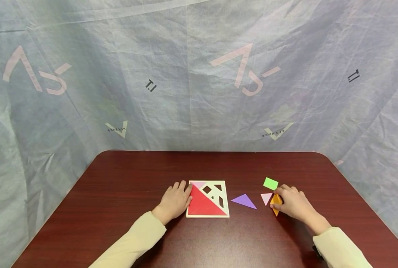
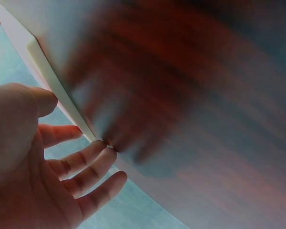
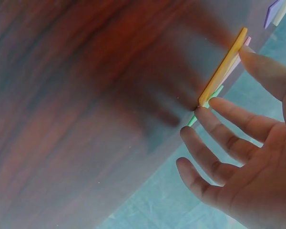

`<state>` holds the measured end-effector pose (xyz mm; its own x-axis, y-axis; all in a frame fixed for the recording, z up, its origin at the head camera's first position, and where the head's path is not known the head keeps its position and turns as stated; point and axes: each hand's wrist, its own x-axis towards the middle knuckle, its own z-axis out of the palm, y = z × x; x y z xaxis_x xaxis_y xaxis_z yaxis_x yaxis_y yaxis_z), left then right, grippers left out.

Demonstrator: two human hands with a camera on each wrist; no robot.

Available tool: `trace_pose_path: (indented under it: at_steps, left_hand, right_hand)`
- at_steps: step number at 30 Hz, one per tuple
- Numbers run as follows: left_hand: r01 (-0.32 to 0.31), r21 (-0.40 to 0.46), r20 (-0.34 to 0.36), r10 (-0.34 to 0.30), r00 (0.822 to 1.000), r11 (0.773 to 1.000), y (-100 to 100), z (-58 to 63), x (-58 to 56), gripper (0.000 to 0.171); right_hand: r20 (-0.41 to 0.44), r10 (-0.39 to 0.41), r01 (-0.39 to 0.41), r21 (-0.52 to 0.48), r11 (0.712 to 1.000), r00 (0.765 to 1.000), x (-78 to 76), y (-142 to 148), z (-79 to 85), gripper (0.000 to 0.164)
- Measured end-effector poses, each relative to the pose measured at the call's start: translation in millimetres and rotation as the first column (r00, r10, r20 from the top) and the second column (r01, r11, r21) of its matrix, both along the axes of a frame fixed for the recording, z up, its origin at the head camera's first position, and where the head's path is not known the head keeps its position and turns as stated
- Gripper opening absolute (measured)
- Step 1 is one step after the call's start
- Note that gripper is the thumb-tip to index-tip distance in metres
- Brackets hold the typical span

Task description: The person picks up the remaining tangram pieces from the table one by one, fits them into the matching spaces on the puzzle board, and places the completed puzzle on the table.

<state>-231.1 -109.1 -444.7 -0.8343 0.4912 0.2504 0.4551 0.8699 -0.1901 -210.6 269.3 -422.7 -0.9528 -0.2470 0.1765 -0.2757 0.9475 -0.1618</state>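
Note:
A white tangram board (image 1: 216,194) lies left of the table's middle. Two large red triangles (image 1: 207,207) fill its lower left half, with a pink piece (image 1: 198,184) at the top and several dark cut-outs at the right. My left hand (image 1: 175,201) rests at the board's left edge, fingers loosely spread, thumb by the red area. To the right, my right hand (image 1: 296,203) pinches an orange tangram piece (image 1: 276,199) between thumb and fingertips. In the right wrist view the orange piece (image 3: 221,69) appears nearly edge-on, thumb at one end and fingertips at the other.
A purple triangle (image 1: 244,201) lies just right of the board. Close by the right hand are a pink triangle (image 1: 266,198) and a green piece (image 1: 270,183). A grey printed cloth (image 1: 185,74) hangs behind the dark red table (image 1: 135,167).

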Motion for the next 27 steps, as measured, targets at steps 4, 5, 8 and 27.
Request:
trace_pose_path:
  at_steps: [4, 5, 8, 27]
  left_hand:
    - [-0.001, 0.004, 0.007, 0.001, 1.000, 1.000, 0.2, -0.4, -0.3, 0.042]
    - [-0.002, 0.003, 0.008, 0.002, 1.000, 1.000, 0.2, -0.5, -0.5, 0.042]
    - [-0.003, -0.004, 0.007, 0.003, 1.000, 1.000, 0.1, -1.0, -0.9, 0.043]
    - [-0.007, -0.016, 0.006, 0.007, 1.000, 1.000, 0.2, -1.2, -0.8, 0.043]
  right_hand:
    - [0.001, 0.001, -0.001, 0.000, 1.000, 1.000, 0.4, -1.0, 0.9, 0.041]
    - [-0.001, 0.000, 0.000, 0.001, 1.000, 1.000, 0.6, -1.2, 1.1, 0.041]
    - [-0.009, -0.001, 0.001, 0.003, 1.000, 1.000, 1.3, -1.7, 1.4, 0.042]
    - [0.008, -0.041, 0.041, 0.003, 0.999, 0.999, 2.0, -3.8, 1.4, 0.040]
